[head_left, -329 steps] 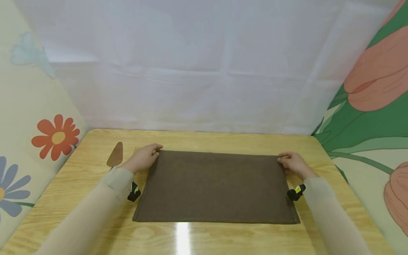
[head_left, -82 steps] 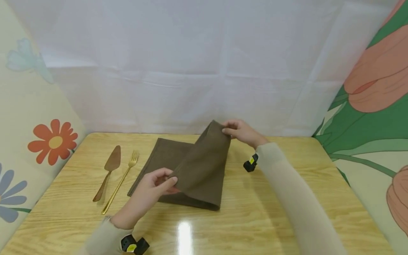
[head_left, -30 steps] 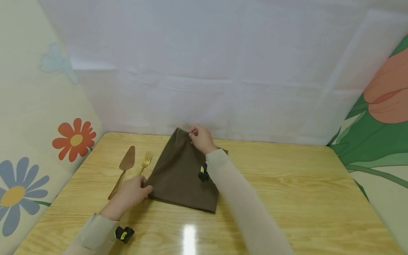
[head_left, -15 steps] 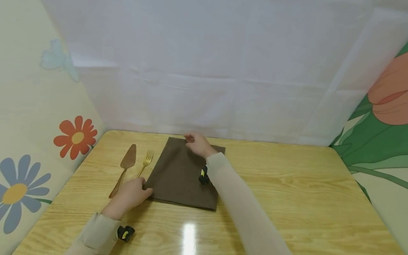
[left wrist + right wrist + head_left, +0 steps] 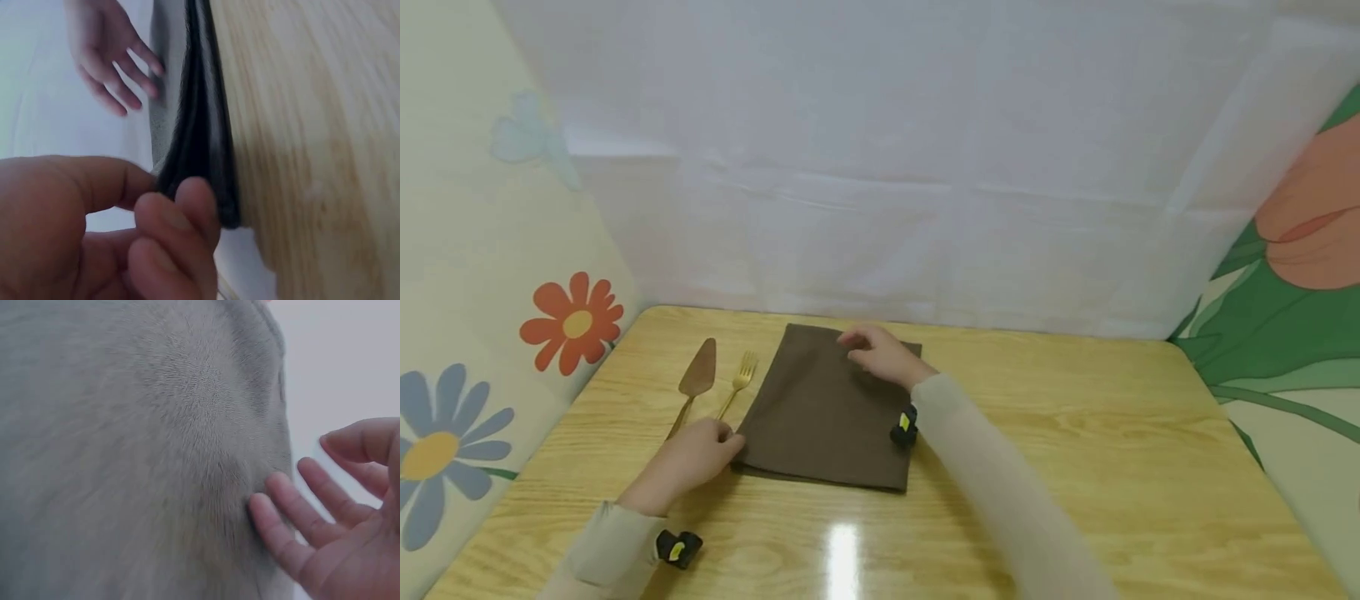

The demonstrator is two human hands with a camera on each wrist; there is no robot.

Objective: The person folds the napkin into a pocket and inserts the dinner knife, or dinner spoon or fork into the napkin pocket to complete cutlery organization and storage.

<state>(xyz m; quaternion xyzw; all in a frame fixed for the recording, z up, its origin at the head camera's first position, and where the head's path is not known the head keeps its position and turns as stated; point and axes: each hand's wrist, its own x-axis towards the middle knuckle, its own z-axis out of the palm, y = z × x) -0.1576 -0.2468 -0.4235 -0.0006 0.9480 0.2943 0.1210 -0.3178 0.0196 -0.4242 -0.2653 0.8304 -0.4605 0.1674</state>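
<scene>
A brown cloth (image 5: 827, 408) lies folded over on the wooden table, its layered near edge showing in the left wrist view. At its near left corner my left hand (image 5: 695, 457) pinches the fabric between thumb and fingers; the left wrist view shows those fingertips (image 5: 172, 215) right at the corner of the fold. My right hand (image 5: 887, 357) hovers over the cloth's far part, fingers loosely spread and holding nothing. In the right wrist view its fingertips (image 5: 265, 509) overlap the cloth's edge. Some light creases run across the upper layer.
A cake server (image 5: 698, 371) and a gold fork (image 5: 742, 372) lie left of the cloth, their handles partly hidden by my left hand. White sheeting (image 5: 880, 208) hangs behind the table's far edge. Flower-patterned panels (image 5: 467, 250) stand at both sides.
The cloth, spread wide at first, has been folded from right to left. My right hand has let go of its far edge and drawn back slightly rightward. The left stays at the near corner.
</scene>
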